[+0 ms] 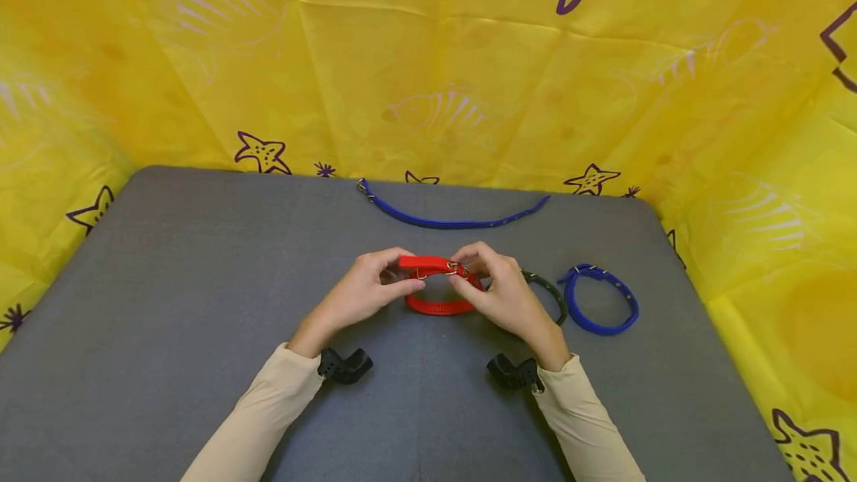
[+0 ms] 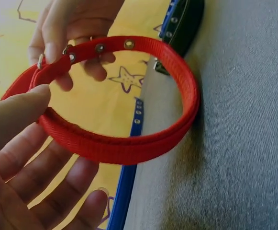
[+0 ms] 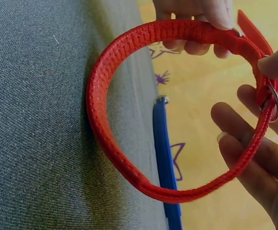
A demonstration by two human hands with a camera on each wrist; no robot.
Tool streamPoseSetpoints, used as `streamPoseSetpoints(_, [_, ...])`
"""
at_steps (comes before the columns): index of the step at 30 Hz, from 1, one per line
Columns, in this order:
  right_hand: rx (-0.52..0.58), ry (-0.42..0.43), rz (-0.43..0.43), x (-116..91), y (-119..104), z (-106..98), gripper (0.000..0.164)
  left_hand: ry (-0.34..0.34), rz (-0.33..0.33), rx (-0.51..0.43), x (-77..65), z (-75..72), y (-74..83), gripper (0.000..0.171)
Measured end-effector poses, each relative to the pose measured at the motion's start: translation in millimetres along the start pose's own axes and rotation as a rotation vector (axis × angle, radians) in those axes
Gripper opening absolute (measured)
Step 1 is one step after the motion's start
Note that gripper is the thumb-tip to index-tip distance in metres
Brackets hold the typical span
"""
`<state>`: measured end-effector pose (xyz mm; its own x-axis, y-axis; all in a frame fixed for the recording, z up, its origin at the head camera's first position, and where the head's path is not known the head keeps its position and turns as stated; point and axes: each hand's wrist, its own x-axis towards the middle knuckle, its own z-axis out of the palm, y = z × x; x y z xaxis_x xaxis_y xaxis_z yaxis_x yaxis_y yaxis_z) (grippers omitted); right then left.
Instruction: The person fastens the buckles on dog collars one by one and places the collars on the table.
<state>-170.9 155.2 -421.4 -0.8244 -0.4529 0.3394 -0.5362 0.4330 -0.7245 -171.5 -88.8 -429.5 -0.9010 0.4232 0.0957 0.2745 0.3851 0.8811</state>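
Note:
A red collar, bent into a loop, is held between both hands over the middle of the table. My left hand pinches the strap near its free end, thumb on the near face. Thumb and fingers of my right hand pinch the buckle part, where a metal ring hangs. The strap's end sticks out past the buckle in the right wrist view. Eyelets line the strap in the left wrist view. The loop's lower side hangs close over the table.
A dark green collar lies partly hidden behind the right hand. Right of it is a looped blue collar. Another blue collar lies stretched out along the grey table's far edge, before a yellow patterned cloth.

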Motion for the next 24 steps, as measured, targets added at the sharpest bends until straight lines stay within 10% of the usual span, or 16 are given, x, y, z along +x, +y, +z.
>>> streamPoseSetpoints(24, [0.005, 0.081, -0.231, 2.0, -3.6, 7.3, 0.028, 0.098, -0.005, -0.141, -3.0, 11.4, 8.8, 0.025])
